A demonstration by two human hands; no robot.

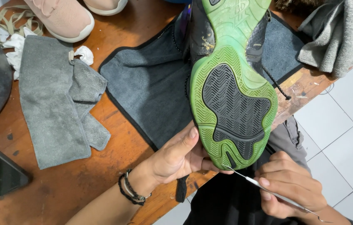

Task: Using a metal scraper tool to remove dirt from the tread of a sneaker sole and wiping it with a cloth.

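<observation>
At the near edge of the wooden table [101,183], the left hand [176,156] is closed around the heel of a shoe [232,104] held sole-up over a dark mat [151,87]. Just right of it, the right hand [289,187] pinches a thin metal pick [264,185], its tip touching the green sole's near edge. Left of the mat lies a grey cloth [55,104], with a pink shoe [62,16] at the far side.

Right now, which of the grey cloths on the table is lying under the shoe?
The dark grey mat with black edging lies under the green-soled shoe. The lighter grey cloth lies folded to its left, and another is bunched at the table's far right corner.
</observation>
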